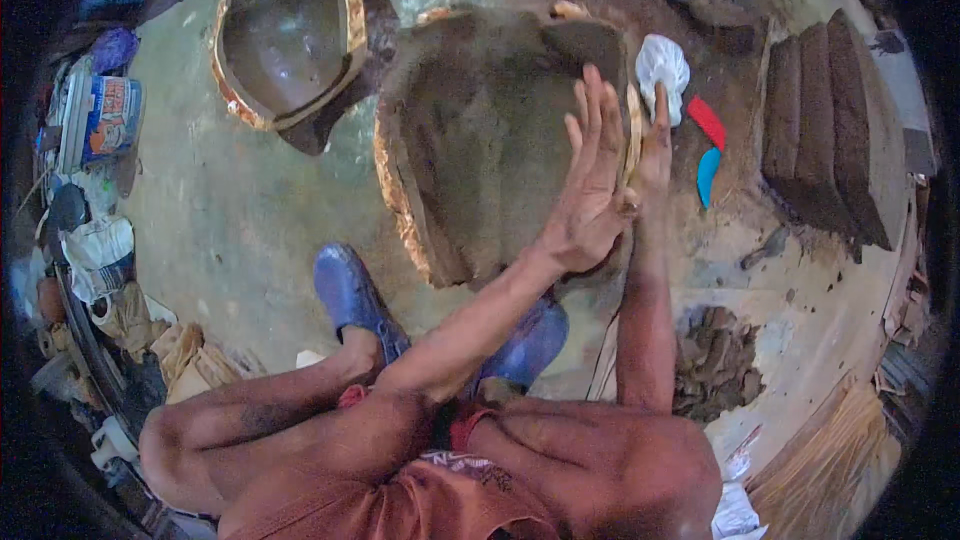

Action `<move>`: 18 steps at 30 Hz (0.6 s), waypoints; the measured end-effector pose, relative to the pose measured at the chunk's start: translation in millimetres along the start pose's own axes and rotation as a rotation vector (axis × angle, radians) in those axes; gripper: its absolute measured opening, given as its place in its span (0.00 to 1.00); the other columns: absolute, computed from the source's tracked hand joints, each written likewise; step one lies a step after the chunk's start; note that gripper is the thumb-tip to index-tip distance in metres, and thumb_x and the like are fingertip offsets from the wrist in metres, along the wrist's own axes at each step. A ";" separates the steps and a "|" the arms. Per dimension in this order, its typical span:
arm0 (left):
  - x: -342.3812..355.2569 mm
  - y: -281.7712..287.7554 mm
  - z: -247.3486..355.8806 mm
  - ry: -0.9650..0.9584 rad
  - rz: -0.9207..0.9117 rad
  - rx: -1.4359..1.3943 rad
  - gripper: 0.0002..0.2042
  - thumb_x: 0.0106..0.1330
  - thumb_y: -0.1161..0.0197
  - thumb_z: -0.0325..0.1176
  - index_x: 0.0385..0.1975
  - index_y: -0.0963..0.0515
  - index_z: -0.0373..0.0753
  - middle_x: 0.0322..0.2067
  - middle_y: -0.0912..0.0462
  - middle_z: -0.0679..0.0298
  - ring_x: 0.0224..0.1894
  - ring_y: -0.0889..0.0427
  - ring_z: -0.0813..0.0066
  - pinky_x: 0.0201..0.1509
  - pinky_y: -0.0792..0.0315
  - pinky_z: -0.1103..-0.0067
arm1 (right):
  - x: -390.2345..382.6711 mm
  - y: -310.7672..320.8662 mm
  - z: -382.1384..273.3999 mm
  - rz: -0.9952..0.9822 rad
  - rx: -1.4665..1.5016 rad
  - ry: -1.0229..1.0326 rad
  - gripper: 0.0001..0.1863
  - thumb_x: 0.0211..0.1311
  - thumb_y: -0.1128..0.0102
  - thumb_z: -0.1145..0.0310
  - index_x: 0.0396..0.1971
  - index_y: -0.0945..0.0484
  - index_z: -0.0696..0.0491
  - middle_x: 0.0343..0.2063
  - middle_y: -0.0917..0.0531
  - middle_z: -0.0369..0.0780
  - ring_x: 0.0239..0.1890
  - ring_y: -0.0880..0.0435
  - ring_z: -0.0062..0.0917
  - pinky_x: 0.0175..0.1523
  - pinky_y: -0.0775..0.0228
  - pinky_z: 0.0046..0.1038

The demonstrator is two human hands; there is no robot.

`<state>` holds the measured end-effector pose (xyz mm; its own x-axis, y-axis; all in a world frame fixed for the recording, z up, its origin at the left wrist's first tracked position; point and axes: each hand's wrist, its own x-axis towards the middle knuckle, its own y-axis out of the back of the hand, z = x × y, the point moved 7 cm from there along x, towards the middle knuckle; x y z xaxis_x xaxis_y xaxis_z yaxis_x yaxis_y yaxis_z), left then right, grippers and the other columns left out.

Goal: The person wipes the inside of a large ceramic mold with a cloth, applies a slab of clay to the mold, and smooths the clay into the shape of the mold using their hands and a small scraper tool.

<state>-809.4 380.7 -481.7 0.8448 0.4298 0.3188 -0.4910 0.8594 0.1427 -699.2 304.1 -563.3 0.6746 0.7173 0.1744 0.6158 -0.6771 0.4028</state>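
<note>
A large mold [393, 202] with a rough, pale brown rim lies on the floor ahead of me, lined with dark grey clay [480, 130]. My left hand [592, 180] is open at the right side of this lining, its fingers stretched out and pointing away from me. Seen nearly edge-on, my right hand [652, 155] is beside it along the mold's right rim, with its fingers extended. No tool shows in either hand. How firmly the hands touch the clay or the rim cannot be made out. A white plastic bag [662, 70] lies just past my right fingertips.
A smaller clay-lined mold [216, 60] sits far left. Right of my hands are a red strip [707, 123], a blue strip [708, 178] and stacked dark clay slabs [825, 130]. Crumbly clay [715, 365] lies by my right knee. A tub [108, 118] stands left.
</note>
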 end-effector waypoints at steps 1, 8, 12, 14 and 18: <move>2.7 5.0 12.1 0.010 -0.011 -0.029 0.55 0.66 0.61 0.77 0.78 0.73 0.40 0.78 0.79 0.48 0.79 0.78 0.42 0.74 0.81 0.42 | 0.7 11.8 8.3 -0.106 -0.115 0.034 0.36 0.82 0.68 0.45 0.77 0.48 0.55 0.76 0.43 0.46 0.78 0.47 0.34 0.79 0.57 0.37; -3.5 223.9 19.2 -0.169 0.464 0.256 0.38 0.76 0.48 0.48 0.77 0.53 0.33 0.78 0.53 0.51 0.80 0.55 0.63 0.80 0.59 0.69 | 13.2 50.4 -104.1 0.463 0.030 -0.054 0.38 0.79 0.66 0.40 0.68 0.34 0.59 0.59 0.20 0.49 0.60 0.19 0.39 0.66 0.30 0.37; -38.2 256.6 -76.4 0.357 0.497 -0.236 0.32 0.80 0.52 0.47 0.75 0.45 0.31 0.76 0.43 0.52 0.76 0.41 0.63 0.78 0.49 0.70 | -20.5 -46.3 -143.9 0.325 0.416 0.191 0.28 0.80 0.58 0.47 0.43 0.23 0.59 0.35 0.17 0.39 0.36 0.19 0.24 0.43 0.26 0.27; -74.3 260.8 -141.9 0.630 0.578 -0.414 0.30 0.81 0.55 0.47 0.73 0.40 0.30 0.73 0.37 0.53 0.73 0.36 0.64 0.75 0.43 0.71 | -38.2 -132.4 -78.9 0.298 0.560 -0.211 0.27 0.79 0.56 0.46 0.33 0.23 0.57 0.29 0.22 0.36 0.28 0.25 0.19 0.34 0.32 0.23; -65.6 228.8 -85.7 0.821 0.557 -0.114 0.29 0.81 0.56 0.50 0.67 0.32 0.29 0.64 0.26 0.55 0.65 0.28 0.65 0.69 0.36 0.72 | -33.0 -141.4 -36.1 0.337 0.515 -0.250 0.27 0.78 0.54 0.45 0.32 0.26 0.56 0.27 0.24 0.35 0.26 0.28 0.17 0.33 0.36 0.22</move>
<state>-959.0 572.9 -550.3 0.4068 0.8008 -0.4395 -0.8749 0.4800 0.0650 -823.3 382.1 -593.5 0.9003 0.4346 -0.0228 0.4285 -0.8944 -0.1286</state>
